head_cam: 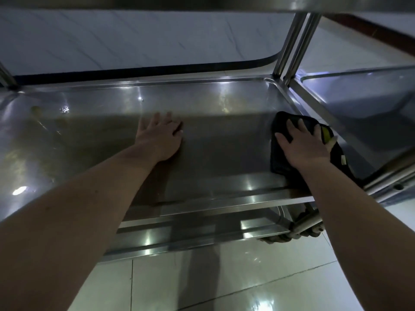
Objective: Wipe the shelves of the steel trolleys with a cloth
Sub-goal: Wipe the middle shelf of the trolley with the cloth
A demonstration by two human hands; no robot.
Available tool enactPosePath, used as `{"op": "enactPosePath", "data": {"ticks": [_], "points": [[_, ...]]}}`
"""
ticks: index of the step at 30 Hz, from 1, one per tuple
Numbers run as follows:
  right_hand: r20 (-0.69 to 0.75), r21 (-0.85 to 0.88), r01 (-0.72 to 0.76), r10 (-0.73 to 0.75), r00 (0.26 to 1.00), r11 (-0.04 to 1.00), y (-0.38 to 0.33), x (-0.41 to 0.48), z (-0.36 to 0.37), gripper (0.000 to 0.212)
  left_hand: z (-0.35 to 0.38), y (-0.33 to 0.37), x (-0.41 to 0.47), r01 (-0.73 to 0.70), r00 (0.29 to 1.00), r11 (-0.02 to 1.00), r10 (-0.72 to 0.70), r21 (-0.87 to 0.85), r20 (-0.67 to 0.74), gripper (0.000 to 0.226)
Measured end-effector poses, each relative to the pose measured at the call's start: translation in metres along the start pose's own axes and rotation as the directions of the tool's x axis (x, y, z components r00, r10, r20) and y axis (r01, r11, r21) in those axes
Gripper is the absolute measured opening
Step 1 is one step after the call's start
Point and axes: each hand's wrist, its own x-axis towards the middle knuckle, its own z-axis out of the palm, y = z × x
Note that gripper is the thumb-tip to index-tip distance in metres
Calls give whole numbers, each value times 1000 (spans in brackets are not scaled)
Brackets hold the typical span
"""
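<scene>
Head view: right hand (305, 144), fingers spread, is pressing the cloth (283, 162) onto the middle shelf (213, 140); left hand (160, 135) is lying flat; probably sweeping leftward next.

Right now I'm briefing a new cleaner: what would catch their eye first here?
The right hand presses a dark cloth flat near the right end of the steel trolley shelf. The left hand rests open at the shelf's middle. A second trolley stands close on the right.
</scene>
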Motion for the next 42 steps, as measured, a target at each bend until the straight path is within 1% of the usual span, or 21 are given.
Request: {"op": "enactPosePath", "data": {"ticks": [2,4,8,10,11,13,16,18,20,22,24,26,27,29,31,32,34,36,38,40,42], "points": [[98,-3,-52,52,994,999,-1,1,-2,61,-1,-11,7,-7,1000,999,7,36,9,55],[162,13,-58,55,985,998,-2,4,-3,60,3,-15,12,-16,999,998,14,52,29,56],[96,16,-79,77,992,997,-11,0,-2,58,8,-12,16,-18,1000,998,18,52,15,56],[61,42,-66,64,996,997,-38,1,0,59,8,-11,15,-19,1000,998,18,52,11,56],[48,57,-25,22,999,998,-61,1,2,59,8,-11,15,-22,1000,998,21,53,5,55],[47,79,140,-144,989,987,-121,0,8,59,9,-12,14,-16,1000,999,16,34,-19,54],[55,72,425,-429,901,902,-202,-21,22,56,10,-17,14,35,999,999,-35,5,-42,57],[77,72,500,-505,860,863,-216,-22,25,54,10,-19,16,44,999,999,-43,23,-29,58],[87,80,514,-520,850,854,-199,-10,20,53,11,-18,16,35,999,999,-35,20,-13,57],[57,66,459,-463,885,886,-157,12,12,54,11,-17,17,22,1000,1000,-21,18,-16,56],[24,86,289,-292,956,953,-96,44,3,54,12,-18,18,19,999,1000,-18,14,-30,55],[62,25,147,-148,987,989,-36,71,-4,56,14,-18,19,17,999,1000,-17,9,-38,55],[88,-22,106,-104,991,994,-14,79,-4,58,15,-18,20,15,999,1000,-14,6,-40,55],[69,0,-3,3,998,1000,-4,84,-1,59,17,-16,23,16,999,1000,-16,6,-43,54],[34,51,-83,81,996,995,-35,78,-1,59,16,-16,24,19,999,1000,-19,6,-45,54],[38,61,-60,58,998,996,-60,72,-2,59,15,-16,24,17,999,1000,-17,7,-43,54],[29,64,126,-128,991,990,-123,59,4,58,14,-17,22,15,999,1000,-15,8,-39,55],[28,55,336,-337,941,940,-187,36,14,56,13,-18,21,34,999,999,-33,12,-34,57],[40,38,471,-472,881,881,-228,17,22,55,13,-19,21,73,997,997,-71,32,-33,59],[61,50,511,-513,856,858,-230,16,21,54,12,-20,22,83,996,996,-82,33,-27,60],[51,61,488,-491,869,871,-201,31,15,54,11,-19,21,61,998,998,-61,23,-13,60]]}}
